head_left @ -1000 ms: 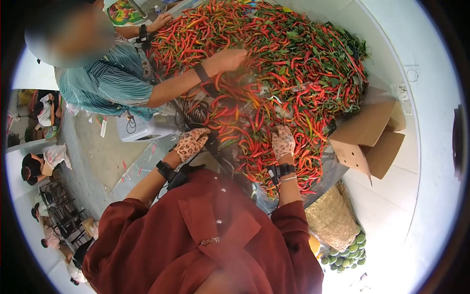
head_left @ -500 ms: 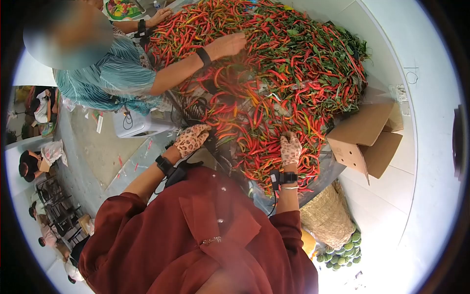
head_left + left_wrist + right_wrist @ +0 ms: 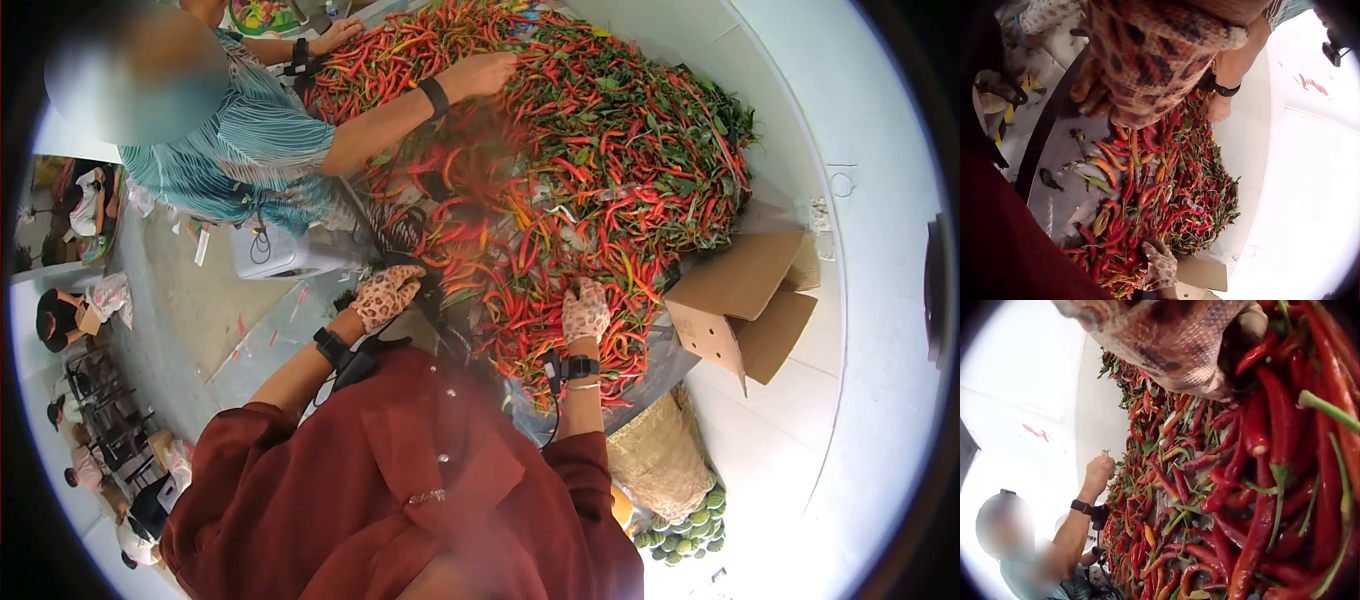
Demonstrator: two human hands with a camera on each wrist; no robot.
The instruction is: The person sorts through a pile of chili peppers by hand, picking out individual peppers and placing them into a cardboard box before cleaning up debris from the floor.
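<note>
A big heap of red chillies point(image 3: 590, 170) with green leaves and stems covers a table. Both my hands wear leopard-print gloves. My right hand point(image 3: 585, 310) is dug into the near edge of the heap, and in the right wrist view its fingers point(image 3: 1172, 337) curl over a red chilli point(image 3: 1259, 350). My left hand point(image 3: 388, 293) sits at the table's dark rim point(image 3: 1047, 134) beside loose chillies point(image 3: 1116, 169). Its fingers point(image 3: 1094, 94) curl down there, and I cannot tell whether they grip anything.
Across the heap, a second person in a striped top reaches into the chillies with one hand point(image 3: 490, 72). An open cardboard box point(image 3: 745, 300) lies at the right. A woven basket point(image 3: 660, 450) and green fruits point(image 3: 690, 530) sit below it, and a white box point(image 3: 275, 255) at the left.
My right hand has shifted a little nearer along the heap's edge. The other person's arm has reached farther up the pile. My left hand has stayed at the rim.
</note>
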